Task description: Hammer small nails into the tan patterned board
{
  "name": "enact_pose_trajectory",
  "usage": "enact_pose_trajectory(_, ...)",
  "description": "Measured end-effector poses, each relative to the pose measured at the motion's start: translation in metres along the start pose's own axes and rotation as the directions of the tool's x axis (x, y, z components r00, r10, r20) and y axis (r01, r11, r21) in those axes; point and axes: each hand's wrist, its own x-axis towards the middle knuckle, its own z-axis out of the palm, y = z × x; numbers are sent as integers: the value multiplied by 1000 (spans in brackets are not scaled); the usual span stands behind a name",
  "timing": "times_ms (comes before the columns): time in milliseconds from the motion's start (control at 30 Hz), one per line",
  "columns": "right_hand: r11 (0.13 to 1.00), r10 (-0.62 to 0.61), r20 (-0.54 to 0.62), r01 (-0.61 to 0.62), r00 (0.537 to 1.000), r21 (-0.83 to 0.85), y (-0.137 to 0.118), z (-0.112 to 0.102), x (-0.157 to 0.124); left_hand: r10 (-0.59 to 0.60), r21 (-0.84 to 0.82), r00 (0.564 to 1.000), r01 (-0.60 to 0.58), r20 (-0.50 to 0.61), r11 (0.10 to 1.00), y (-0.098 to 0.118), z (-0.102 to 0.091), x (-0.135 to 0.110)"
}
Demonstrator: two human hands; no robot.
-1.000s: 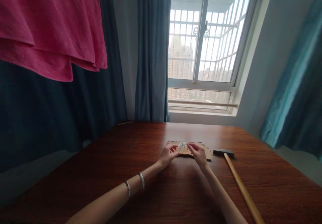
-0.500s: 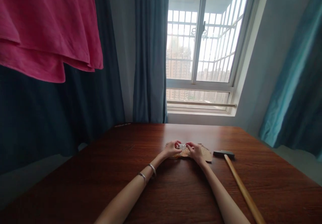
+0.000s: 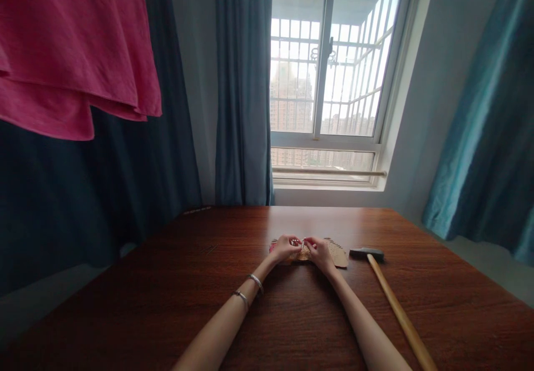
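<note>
My left hand (image 3: 286,250) is closed, its fingertips pinching one side of a small white piece (image 3: 302,243) too small to name. From the other side my right hand (image 3: 320,254) pinches the same piece, thumb and forefinger together. Below both hands lies a flat light-brown board (image 3: 340,256) with a speckled pattern and a row of dark notches along its upper right edge. Something reddish shows at the board's left end, partly covered by my left hand. Two silver bangles circle my left forearm.
A hammer (image 3: 367,255) with a dark head and long wooden handle rests on the brown wooden table (image 3: 292,321), right of the board. Thin dark slivers (image 3: 209,248) lie to the left. Pink cloth (image 3: 83,54) hangs at upper left. Curtains and a barred window stand behind.
The white piece, which showed a broader face with dark lines, now looks narrow between my fingers. My hands have come closer together. The view has shifted slightly to the right.
</note>
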Motion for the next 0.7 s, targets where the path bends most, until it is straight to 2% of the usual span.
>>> enact_pose_trajectory(300, 1000, -14, 25, 14, 1000, -2, -1, -1, -1, -38, 115, 999, 40, -19, 993, 8, 2, 3)
enact_pose_trajectory(533, 1000, -16, 28, 16, 999, 11, -1, 0, -1, 53, 120, 998, -48, -40, 992, 8, 4, 3)
enact_pose_trajectory(700, 1000, -6, 23, 6, 1000, 16, -4, -2, -2, 59, 151, 997, -51, -48, 987, 8, 6, 4)
